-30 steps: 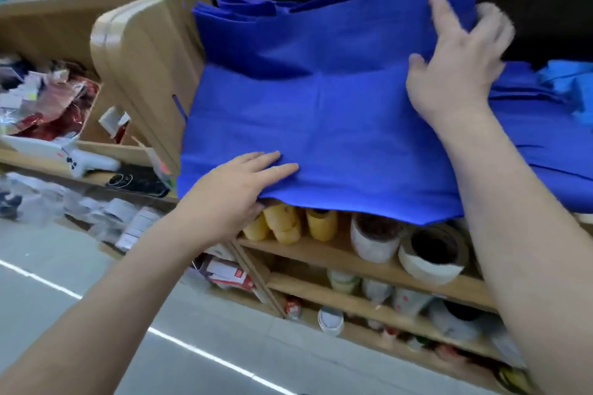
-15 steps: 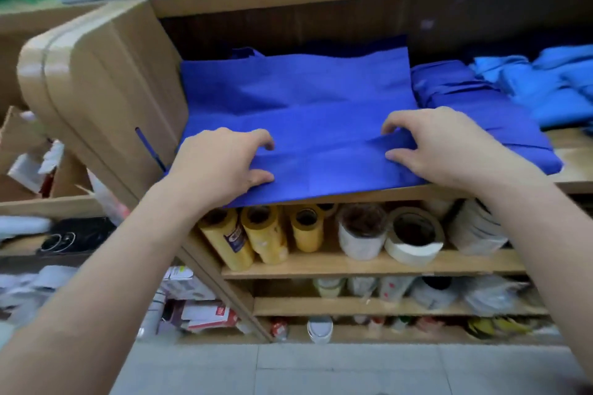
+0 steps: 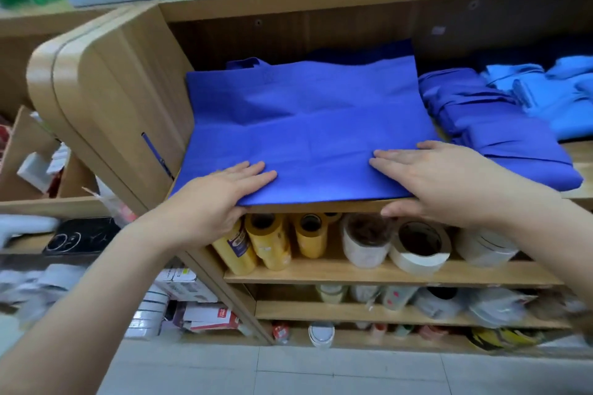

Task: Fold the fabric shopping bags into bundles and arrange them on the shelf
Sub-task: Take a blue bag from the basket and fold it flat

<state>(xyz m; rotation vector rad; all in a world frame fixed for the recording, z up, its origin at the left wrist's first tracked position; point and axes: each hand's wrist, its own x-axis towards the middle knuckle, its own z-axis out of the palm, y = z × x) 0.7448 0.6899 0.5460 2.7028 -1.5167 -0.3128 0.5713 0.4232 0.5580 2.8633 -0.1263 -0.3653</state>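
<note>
A royal-blue fabric bag (image 3: 308,125) lies spread flat on the wooden shelf (image 3: 324,207), its handles toward the back and its front edge slightly over the shelf lip. My left hand (image 3: 218,199) rests on the bag's front left corner, fingers straight on top and thumb below the edge. My right hand (image 3: 442,183) presses flat on the front right part, with its thumb against the shelf's front edge. To the right lie folded dark blue bags (image 3: 500,138), and beyond them light blue bags (image 3: 558,99).
The shelf's rounded wooden side panel (image 3: 122,99) stands close on the left. One shelf down are yellow tape rolls (image 3: 272,240) and white tape rolls (image 3: 417,247). Packaged goods line the shelf above. A black phone (image 3: 80,236) lies on a lower ledge at the left.
The bag's raised upper half has come down flat. My right hand came from the far edge to the front edge. Both hands' fingers, curled half a second ago, are straight.
</note>
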